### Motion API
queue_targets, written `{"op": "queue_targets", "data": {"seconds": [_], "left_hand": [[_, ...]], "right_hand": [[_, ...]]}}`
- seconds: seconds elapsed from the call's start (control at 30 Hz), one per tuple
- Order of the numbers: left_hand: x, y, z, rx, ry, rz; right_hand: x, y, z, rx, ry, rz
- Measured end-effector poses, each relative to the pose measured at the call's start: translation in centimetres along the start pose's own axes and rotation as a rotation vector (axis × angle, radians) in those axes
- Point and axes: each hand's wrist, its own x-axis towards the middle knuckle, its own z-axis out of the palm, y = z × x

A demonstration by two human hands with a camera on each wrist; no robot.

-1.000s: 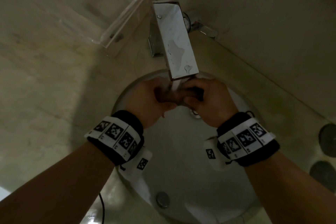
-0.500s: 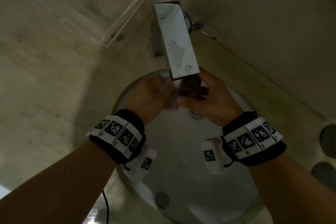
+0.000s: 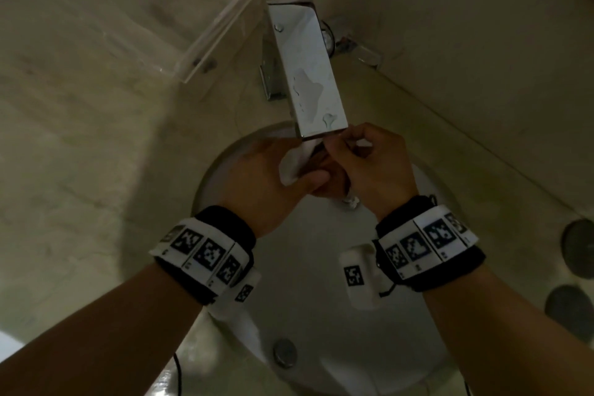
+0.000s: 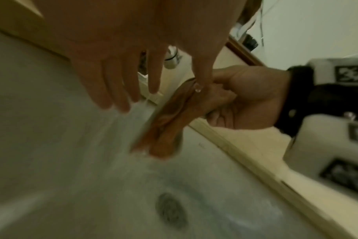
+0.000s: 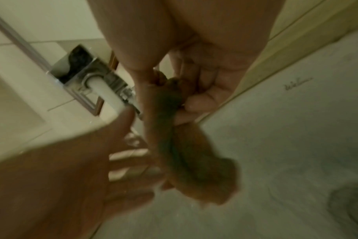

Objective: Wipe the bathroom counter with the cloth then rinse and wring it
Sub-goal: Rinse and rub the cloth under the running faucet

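since a second ago the left hand (image 4: 121,64) has let go and now spreads flat, fingers straight, under the water stream. the right hand (image 4: 241,97) alone grips the brown cloth (image 4: 170,122), a limp twisted roll hanging beneath the flat chrome faucet (image 3: 308,74) over the smooth white sink (image 3: 321,315).

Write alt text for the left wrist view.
The right hand grips a twisted orange-brown cloth over a white sink, beside running water. The left hand hangs open above, fingers straight.
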Motion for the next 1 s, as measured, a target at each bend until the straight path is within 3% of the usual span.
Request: {"op": "queue_targets", "data": {"seconds": [0.07, 0.17, 0.27, 0.33, 0.47, 0.57, 0.67, 0.77, 0.87, 0.93, 1.0], "left_hand": [[0.0, 0.3, 0.0, -0.218, -0.030, -0.056], [0.3, 0.7, 0.2, -0.730, -0.098, -0.183], [0.9, 0.0, 0.6, -0.878, -0.018, -0.270], [1.2, -0.6, 1.1, -0.968, -0.005, -0.312], [1.5, -0.5, 1.4, -1.133, 0.007, -0.376], [1.5, -0.4, 1.1, -1.240, -0.036, -0.361], [1.6, -0.7, 0.6, -1.238, -0.060, -0.402], [1.8, -0.7, 0.4, -1.104, -0.078, -0.420], [2.0, -0.8, 0.7, -0.858, -0.087, -0.388], [2.0, -1.0, 0.9, -0.568, -0.107, -0.344], [1.8, -0.9, 1.1, -0.407, -0.105, -0.362]], "right_hand": [[-0.3, -0.3, 0.5, 0.061, -0.066, 0.064], [-0.8, -0.6, 0.8, 0.234, -0.303, 0.161], [-1.0, -0.4, 0.3, 0.277, -0.481, 0.175], [-0.9, -0.1, -0.4, 0.250, -0.457, 0.141], [0.2, 1.4, -0.8, 0.190, -0.170, 0.156], [0.3, 2.6, -0.1, 0.303, -0.303, 0.373], [-0.2, 3.1, 0.3, 0.499, -0.414, 0.472], [-0.5, 3.0, 0.3, 0.644, -0.333, 0.332], [-0.6, 3.1, -0.1, 0.415, -0.214, 0.147], [-0.6, 3.0, -0.3, 0.222, -0.158, 0.020], [-0.5, 2.5, -0.6, 0.206, -0.149, -0.068]]}}
